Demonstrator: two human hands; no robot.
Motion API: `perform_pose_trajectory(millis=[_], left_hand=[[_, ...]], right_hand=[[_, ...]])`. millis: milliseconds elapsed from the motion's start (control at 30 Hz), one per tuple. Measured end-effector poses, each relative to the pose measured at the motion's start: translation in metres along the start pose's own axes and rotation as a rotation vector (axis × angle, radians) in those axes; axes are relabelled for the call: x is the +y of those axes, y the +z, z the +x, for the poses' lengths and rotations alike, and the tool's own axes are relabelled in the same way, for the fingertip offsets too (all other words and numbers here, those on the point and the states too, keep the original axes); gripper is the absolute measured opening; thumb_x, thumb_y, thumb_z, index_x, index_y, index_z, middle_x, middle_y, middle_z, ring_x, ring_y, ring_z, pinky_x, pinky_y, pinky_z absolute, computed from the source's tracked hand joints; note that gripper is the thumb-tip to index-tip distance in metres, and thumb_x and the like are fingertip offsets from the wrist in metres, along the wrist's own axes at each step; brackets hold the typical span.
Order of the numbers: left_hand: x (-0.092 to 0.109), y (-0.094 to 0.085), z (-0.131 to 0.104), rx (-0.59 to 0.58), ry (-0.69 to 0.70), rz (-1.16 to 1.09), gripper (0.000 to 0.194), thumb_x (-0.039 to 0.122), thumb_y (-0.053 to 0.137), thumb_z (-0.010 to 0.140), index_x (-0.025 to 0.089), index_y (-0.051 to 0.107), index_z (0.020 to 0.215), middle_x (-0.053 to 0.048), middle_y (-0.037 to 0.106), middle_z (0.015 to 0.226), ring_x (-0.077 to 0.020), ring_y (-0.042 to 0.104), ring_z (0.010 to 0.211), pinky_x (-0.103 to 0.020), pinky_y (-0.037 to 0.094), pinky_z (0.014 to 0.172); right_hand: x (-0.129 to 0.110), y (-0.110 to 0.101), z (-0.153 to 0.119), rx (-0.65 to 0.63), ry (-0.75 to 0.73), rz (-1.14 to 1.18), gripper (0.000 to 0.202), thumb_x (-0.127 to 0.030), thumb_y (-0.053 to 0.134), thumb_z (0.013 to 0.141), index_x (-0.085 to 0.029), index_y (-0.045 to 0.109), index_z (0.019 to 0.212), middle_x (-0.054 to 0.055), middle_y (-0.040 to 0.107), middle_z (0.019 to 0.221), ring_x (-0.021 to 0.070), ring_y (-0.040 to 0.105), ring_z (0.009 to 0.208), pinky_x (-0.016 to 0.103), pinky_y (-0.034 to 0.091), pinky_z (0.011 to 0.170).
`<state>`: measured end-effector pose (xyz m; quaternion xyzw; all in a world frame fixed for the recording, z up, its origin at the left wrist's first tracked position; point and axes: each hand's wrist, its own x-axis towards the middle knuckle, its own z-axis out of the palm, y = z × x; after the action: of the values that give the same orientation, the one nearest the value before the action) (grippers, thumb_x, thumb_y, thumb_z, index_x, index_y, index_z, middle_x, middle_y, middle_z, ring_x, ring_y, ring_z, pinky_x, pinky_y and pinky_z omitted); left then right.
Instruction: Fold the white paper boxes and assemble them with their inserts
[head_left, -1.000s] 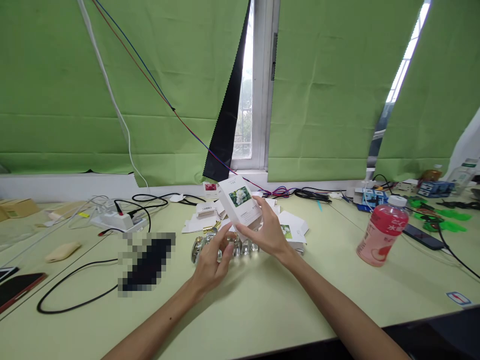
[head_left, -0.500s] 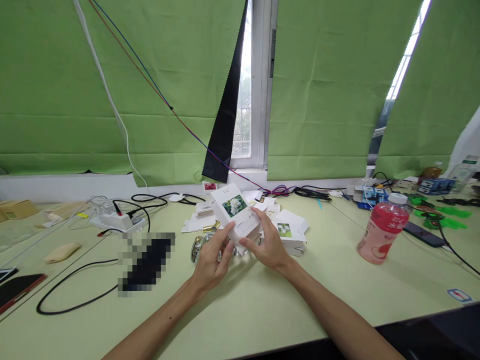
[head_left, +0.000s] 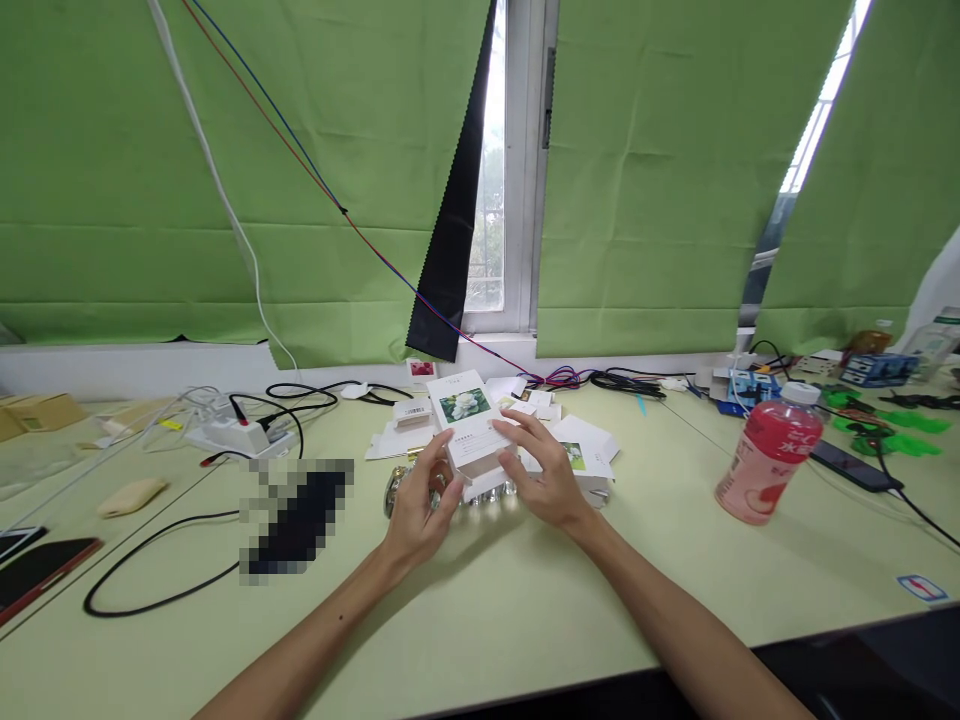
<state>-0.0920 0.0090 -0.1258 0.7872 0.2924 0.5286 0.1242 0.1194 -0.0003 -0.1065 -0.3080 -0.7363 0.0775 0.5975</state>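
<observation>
Head view: white box [head_left: 474, 442] clamped between left hand [head_left: 415, 510] and right hand [head_left: 551, 480], near its near end! Flower picture [head_left: 463, 405] sits just far of the grip.

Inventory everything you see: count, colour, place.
Flower-print cardboard carton: one, white, centre, hand-held
Other cardboard cartons: several, white, beyond and right
Shiny rounded items: several, silver, near carton
Plastic drink bottle: one, pink, right
Plastic pieces: several, green, far right
Printed boxes: several, blue, far right
Phone-like slabs: at least two, dark, both sides
Oval case: one, beige, left
Power strip: one, white, left
Cables: several, black, back
Fabric curtains: several, green, back
Tabletop: one, pale green, below
Left hand: one, carton's left
Right hand: one, carton's right
</observation>
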Motion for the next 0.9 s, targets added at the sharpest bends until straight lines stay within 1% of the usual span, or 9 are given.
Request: perform_pose_trajectory(millis=[133, 267, 400, 500, 633, 733, 833, 900], left_hand=[[0.000, 0.000, 0.000, 0.019, -0.001, -0.009, 0.054, 0.038, 0.054, 0.097, 0.024, 0.039, 0.147, -0.010, 0.068, 0.112, -0.0152, 0.067, 0.077, -0.026, 0.057, 0.063], [0.002, 0.001, 0.001, 0.030, -0.026, -0.025, 0.060, 0.037, 0.060, 0.093, 0.025, 0.038, 0.148, -0.012, 0.067, 0.118, -0.0143, 0.067, 0.075, -0.026, 0.057, 0.062], [0.003, 0.002, 0.001, 0.030, -0.056, -0.045, 0.060, 0.036, 0.061, 0.093, 0.026, 0.037, 0.148, -0.012, 0.065, 0.120, -0.0127, 0.065, 0.073, -0.025, 0.057, 0.062], [0.003, 0.002, 0.001, 0.032, -0.096, -0.040, 0.062, 0.035, 0.060, 0.094, 0.026, 0.036, 0.149, -0.011, 0.065, 0.119, -0.0103, 0.061, 0.069, -0.024, 0.056, 0.062], [0.003, 0.003, 0.000, 0.036, -0.141, -0.035, 0.069, 0.035, 0.064, 0.092, 0.027, 0.033, 0.152, -0.009, 0.063, 0.116, -0.0077, 0.057, 0.063, -0.023, 0.055, 0.060], [0.005, 0.003, 0.001, 0.036, -0.143, -0.032, 0.070, 0.035, 0.065, 0.091, 0.027, 0.033, 0.153, -0.006, 0.065, 0.107, -0.0073, 0.057, 0.061, -0.022, 0.053, 0.058], [0.007, 0.003, 0.001, 0.040, -0.153, -0.039, 0.069, 0.034, 0.064, 0.091, 0.026, 0.034, 0.153, -0.002, 0.064, 0.095, -0.0077, 0.057, 0.059, -0.022, 0.052, 0.059], [0.008, 0.003, 0.002, 0.041, -0.177, -0.047, 0.068, 0.035, 0.064, 0.092, 0.025, 0.034, 0.152, 0.000, 0.062, 0.087, -0.0077, 0.055, 0.058, -0.022, 0.052, 0.060]], right_hand=[[-0.001, -0.005, 0.002, -0.020, -0.004, 0.005, 0.035, -0.035, 0.056, 0.098, -0.029, 0.066, 0.131, 0.010, 0.057, 0.142, 0.0258, 0.063, 0.120, 0.045, 0.053, 0.103], [-0.002, -0.007, 0.002, -0.027, 0.027, 0.073, 0.036, -0.038, 0.061, 0.095, -0.029, 0.068, 0.129, 0.010, 0.056, 0.143, 0.0262, 0.063, 0.119, 0.044, 0.054, 0.100], [-0.001, -0.007, 0.003, -0.044, 0.130, 0.239, 0.036, -0.045, 0.061, 0.095, -0.030, 0.070, 0.127, 0.010, 0.055, 0.143, 0.0262, 0.058, 0.128, 0.039, 0.057, 0.096], [0.000, -0.009, 0.007, -0.064, 0.229, 0.351, 0.037, -0.051, 0.060, 0.095, -0.030, 0.073, 0.122, 0.010, 0.057, 0.142, 0.0262, 0.054, 0.133, 0.038, 0.056, 0.098], [0.000, -0.011, 0.011, -0.112, 0.366, 0.425, 0.037, -0.054, 0.063, 0.092, -0.031, 0.075, 0.118, 0.007, 0.060, 0.143, 0.0274, 0.055, 0.132, 0.041, 0.055, 0.098], [0.001, -0.010, 0.012, -0.111, 0.433, 0.495, 0.035, -0.053, 0.065, 0.090, -0.032, 0.076, 0.116, 0.004, 0.062, 0.142, 0.0280, 0.057, 0.130, 0.041, 0.056, 0.095], [0.002, -0.008, 0.011, -0.117, 0.484, 0.603, 0.038, -0.055, 0.067, 0.089, -0.032, 0.075, 0.117, 0.004, 0.066, 0.135, 0.0271, 0.063, 0.119, 0.039, 0.057, 0.091], [0.003, -0.007, 0.011, -0.137, 0.521, 0.661, 0.042, -0.058, 0.066, 0.088, -0.031, 0.074, 0.120, 0.005, 0.071, 0.124, 0.0251, 0.067, 0.108, 0.038, 0.058, 0.087]])
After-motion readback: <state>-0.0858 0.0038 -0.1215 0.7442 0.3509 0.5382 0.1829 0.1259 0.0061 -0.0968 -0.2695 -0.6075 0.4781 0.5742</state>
